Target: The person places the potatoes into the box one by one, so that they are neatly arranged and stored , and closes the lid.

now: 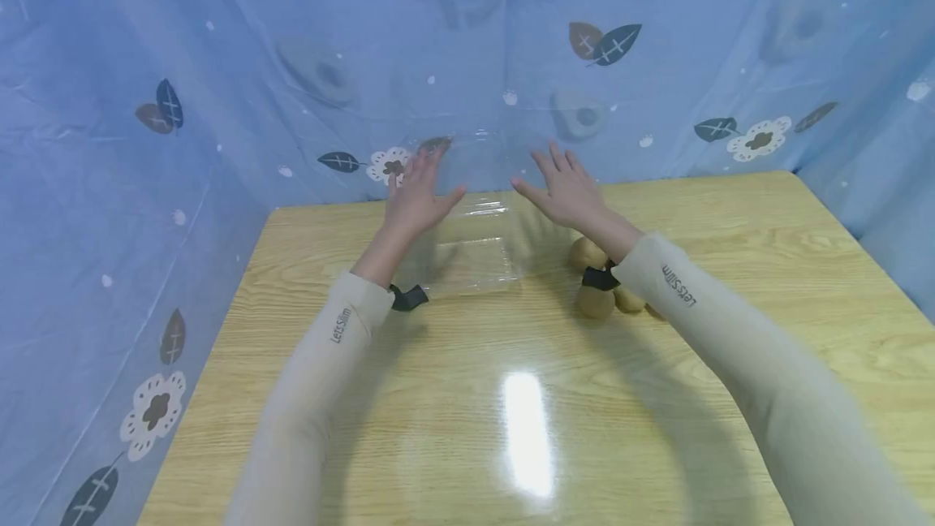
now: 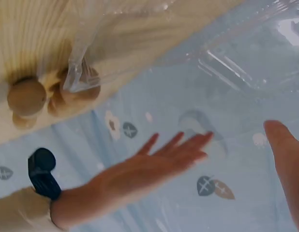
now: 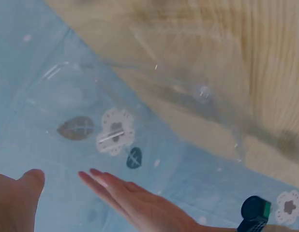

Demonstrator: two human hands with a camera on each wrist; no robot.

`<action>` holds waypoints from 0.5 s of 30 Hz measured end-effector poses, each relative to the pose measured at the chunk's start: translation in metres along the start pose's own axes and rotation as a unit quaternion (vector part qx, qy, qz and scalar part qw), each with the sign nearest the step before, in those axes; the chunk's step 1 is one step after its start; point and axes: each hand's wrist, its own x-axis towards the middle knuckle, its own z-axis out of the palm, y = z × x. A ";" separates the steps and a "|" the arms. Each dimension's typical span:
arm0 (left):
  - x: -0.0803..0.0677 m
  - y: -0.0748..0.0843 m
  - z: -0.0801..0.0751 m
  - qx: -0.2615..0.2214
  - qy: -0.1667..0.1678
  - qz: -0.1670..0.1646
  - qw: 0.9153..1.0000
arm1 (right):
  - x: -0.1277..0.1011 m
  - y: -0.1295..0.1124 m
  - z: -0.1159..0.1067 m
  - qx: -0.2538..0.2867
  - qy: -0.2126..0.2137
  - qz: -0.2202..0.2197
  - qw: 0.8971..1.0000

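Two hands reach forward over a pale wooden table (image 1: 730,282) with a visible grain, both with fingers straight and spread, holding nothing. The left hand (image 1: 416,193) and the right hand (image 1: 566,189) sit apart, one at each side of a clear, hinged plastic clamshell box (image 1: 471,246) that stands open near the table's far edge. Its raised lid leans back toward the cloth behind, and its shallow tray lies flat on the wood. Whether the fingertips actually touch the lid cannot be told; they are at least just beside it.

Both arms wear beige sleeves (image 1: 687,299), each printed along the forearm with the words "Lets Slim" in dark letters. A black strap (image 1: 407,297) circles each wrist.

Just to the right of the tray, partly under the right forearm, lies a small cluster of round, brown, fuzzy fruits (image 1: 595,299), touching one another.

A blue sheet (image 1: 219,63) printed with leaves, white flowers and avocado halves hangs round the table.
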 end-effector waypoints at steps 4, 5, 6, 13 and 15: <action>-0.010 -0.011 -0.004 -0.053 -0.012 -0.031 0.998 | -0.012 0.008 0.003 0.006 -0.017 -0.014 1.000; -0.013 -0.014 -0.005 -0.075 -0.011 -0.041 0.996 | -0.015 0.011 0.004 0.009 -0.021 -0.016 1.000; -0.017 -0.016 -0.005 -0.098 -0.008 -0.052 0.994 | -0.019 0.014 0.005 0.012 -0.025 -0.017 0.999; -0.042 -0.037 -0.001 -0.264 0.012 -0.075 0.961 | -0.047 0.036 0.012 0.041 -0.041 -0.006 0.998; -0.047 -0.041 0.003 -0.301 0.013 -0.075 0.951 | -0.053 0.040 0.013 0.044 -0.040 -0.007 0.998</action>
